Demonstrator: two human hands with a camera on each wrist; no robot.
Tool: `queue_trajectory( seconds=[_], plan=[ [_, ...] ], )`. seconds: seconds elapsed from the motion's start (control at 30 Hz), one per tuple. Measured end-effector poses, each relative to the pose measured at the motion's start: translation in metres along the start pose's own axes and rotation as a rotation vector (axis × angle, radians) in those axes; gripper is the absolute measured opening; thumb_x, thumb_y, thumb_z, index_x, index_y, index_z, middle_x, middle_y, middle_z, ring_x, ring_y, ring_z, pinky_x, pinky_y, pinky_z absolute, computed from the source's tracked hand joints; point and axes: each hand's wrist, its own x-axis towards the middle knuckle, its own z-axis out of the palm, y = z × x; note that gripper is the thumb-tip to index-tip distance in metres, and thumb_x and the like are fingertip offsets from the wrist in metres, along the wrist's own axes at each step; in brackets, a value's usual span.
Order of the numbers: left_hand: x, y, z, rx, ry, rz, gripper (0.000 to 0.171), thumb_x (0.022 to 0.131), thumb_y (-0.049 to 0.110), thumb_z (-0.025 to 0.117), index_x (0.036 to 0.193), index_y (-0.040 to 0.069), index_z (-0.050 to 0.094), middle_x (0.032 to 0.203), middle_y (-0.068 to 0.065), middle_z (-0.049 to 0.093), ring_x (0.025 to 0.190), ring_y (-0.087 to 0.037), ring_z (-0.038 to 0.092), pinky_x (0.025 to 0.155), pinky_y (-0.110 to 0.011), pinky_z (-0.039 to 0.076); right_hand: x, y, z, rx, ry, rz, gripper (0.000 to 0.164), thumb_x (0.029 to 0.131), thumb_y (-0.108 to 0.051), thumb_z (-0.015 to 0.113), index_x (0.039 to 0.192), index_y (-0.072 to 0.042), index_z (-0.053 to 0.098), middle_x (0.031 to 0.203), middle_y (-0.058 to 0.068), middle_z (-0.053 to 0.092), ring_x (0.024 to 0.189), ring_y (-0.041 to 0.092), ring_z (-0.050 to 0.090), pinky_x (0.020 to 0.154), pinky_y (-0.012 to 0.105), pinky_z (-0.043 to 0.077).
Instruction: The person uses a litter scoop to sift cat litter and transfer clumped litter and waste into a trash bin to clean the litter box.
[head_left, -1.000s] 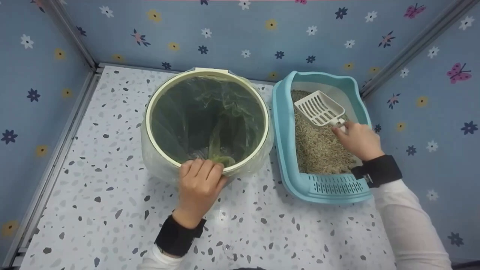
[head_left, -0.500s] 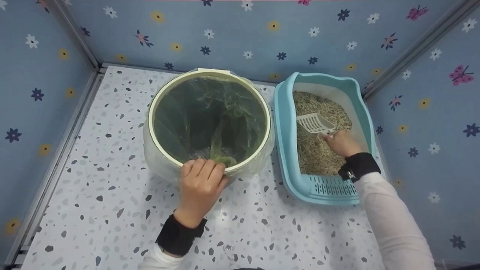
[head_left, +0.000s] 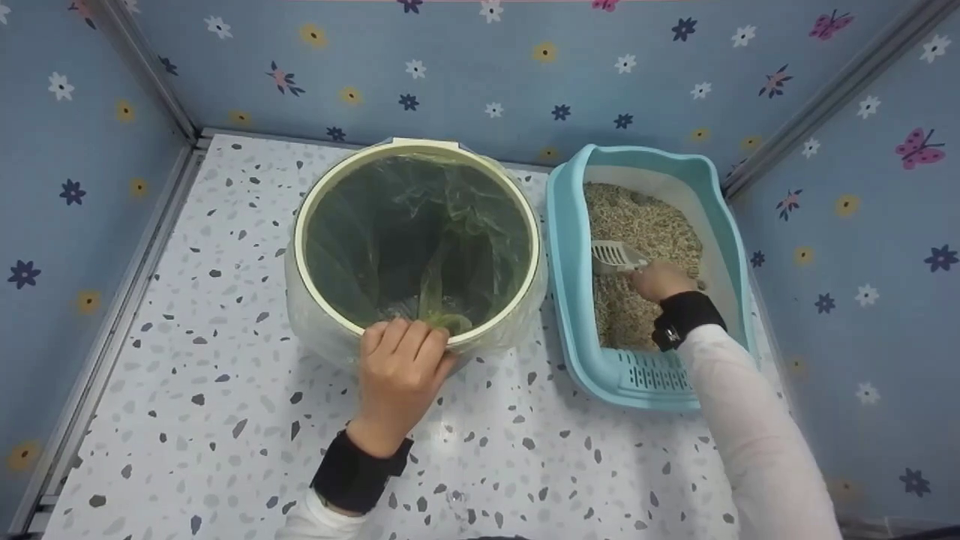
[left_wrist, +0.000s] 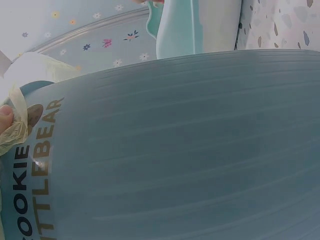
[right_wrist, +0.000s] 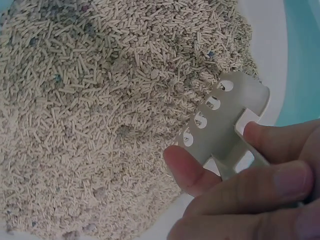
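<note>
My left hand (head_left: 397, 379) grips the near rim of a round trash can (head_left: 302, 262) lined with a translucent yellowish bag (head_left: 491, 195). In the left wrist view, a thumb (left_wrist: 5, 119) holds the bag against the can's grey-blue lettered side. To the right, a turquoise litter box (head_left: 571, 262) contains pellet litter (head_left: 652, 217). Inside it, my right hand (head_left: 661, 280) holds a pale slotted litter scoop (head_left: 616, 256) by its handle. In the right wrist view, the slotted front of the scoop (right_wrist: 225, 125) dips toward the litter, fingers wrapped about its handle.
Blue flowered wall panels (head_left: 450, 67) with metal frame strips enclose the back and both sides. The floor (head_left: 225, 390) is white with grey speckles. The litter box stands close beside the trash can, with a perforated step (head_left: 652, 371) at its near end.
My right hand has lowered the scoop from above the litter down into it, moving left and nearer the box's left wall. My left hand stays on the trash can's rim.
</note>
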Motion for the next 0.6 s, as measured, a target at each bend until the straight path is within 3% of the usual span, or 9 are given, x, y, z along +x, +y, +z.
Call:
queue_trajectory(
  seconds=[0.1,0.2,0.37,0.5,0.6],
  plan=[
    [0.0,0.0,0.0,0.001,0.0,-0.001,0.006,0.072,0.012,0.063,0.074,0.007,0.06,0.068,-0.006,0.057,0.066,-0.025,0.05,0.07,-0.036,0.037,0.005,-0.001,0.0,0.053,-0.035,0.0,0.051,0.1,-0.039,0.031,0.089,0.0,0.061,0.082,0.015,0.052,0.068,0.026,0.049,0.065,0.039,0.041],
    [0.0,0.0,0.0,0.001,-0.002,0.0,0.006,0.072,0.012,0.063,0.074,0.007,0.06,0.068,-0.006,0.057,0.066,-0.025,0.051,0.07,-0.036,0.037,0.01,-0.002,0.002,0.113,-0.038,0.02,0.045,0.1,-0.035,0.031,0.085,-0.003,0.059,0.073,0.006,0.043,0.062,0.019,0.04,0.06,0.033,0.037],
    [-0.001,0.0,0.0,-0.007,0.0,-0.003,0.008,0.071,0.012,0.065,0.074,0.007,0.061,0.068,-0.006,0.057,0.066,-0.025,0.051,0.07,-0.037,0.037,0.017,-0.007,0.004,0.156,-0.031,0.063,0.053,0.1,-0.036,0.03,0.108,0.005,0.062,0.091,0.015,0.055,0.073,0.024,0.05,0.067,0.035,0.042],
    [-0.001,0.001,0.0,-0.01,0.003,-0.004,0.009,0.07,0.012,0.066,0.074,0.006,0.061,0.068,-0.006,0.057,0.066,-0.026,0.052,0.07,-0.037,0.037,0.024,-0.01,0.004,0.175,-0.015,0.089,0.049,0.1,-0.036,0.033,0.101,0.003,0.063,0.077,0.006,0.054,0.065,0.018,0.048,0.063,0.032,0.041],
    [0.0,0.0,0.0,-0.008,-0.001,-0.002,0.009,0.071,0.013,0.066,0.074,0.006,0.061,0.068,-0.006,0.057,0.066,-0.026,0.051,0.069,-0.037,0.037,0.027,-0.011,0.002,0.217,-0.035,0.1,0.05,0.099,-0.034,0.034,0.11,0.006,0.061,0.087,0.013,0.062,0.08,0.026,0.059,0.076,0.038,0.048]
  ],
)
